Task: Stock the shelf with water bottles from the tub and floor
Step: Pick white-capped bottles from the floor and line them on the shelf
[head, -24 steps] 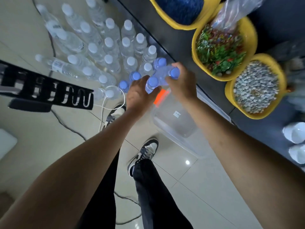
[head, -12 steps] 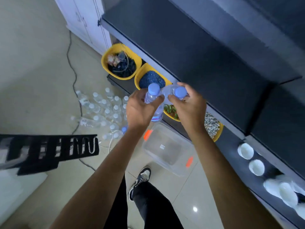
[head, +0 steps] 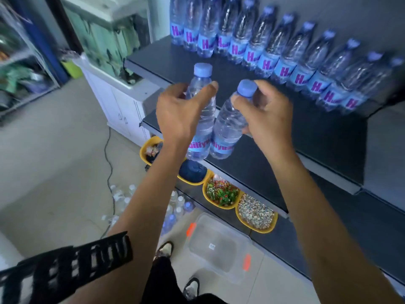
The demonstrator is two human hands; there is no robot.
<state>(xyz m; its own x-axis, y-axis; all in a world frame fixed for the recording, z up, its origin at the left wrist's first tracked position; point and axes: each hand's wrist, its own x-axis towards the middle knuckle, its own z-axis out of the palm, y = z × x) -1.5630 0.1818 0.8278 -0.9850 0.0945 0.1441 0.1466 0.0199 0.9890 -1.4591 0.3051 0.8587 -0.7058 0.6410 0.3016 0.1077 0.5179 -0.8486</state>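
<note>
My left hand (head: pixel 178 113) grips a clear water bottle (head: pixel 202 119) with a pale blue cap around its upper body. My right hand (head: pixel 266 113) grips a second water bottle (head: pixel 228 126) near its neck. Both bottles hang side by side, touching, in front of the dark upper shelf (head: pixel 171 60). A row of several labelled bottles (head: pixel 282 55) stands along the back of that shelf. The clear plastic tub (head: pixel 217 249) sits on the floor below, and several loose bottles (head: pixel 175 213) lie on the floor to its left.
Yellow bowls (head: pixel 255 216) of pebbles and coloured bits line the lowest shelf. A white cabinet with a fish tank (head: pixel 114 69) stands left of the shelving. A black cable (head: pixel 108 172) runs over the floor. A black crate (head: pixel 65 273) is at the lower left. My shoes stand by the tub.
Both hands rose from the floor bottles to the upper shelf, each carrying a bottle. The view tilted up, bringing the stocked bottle row into sight.
</note>
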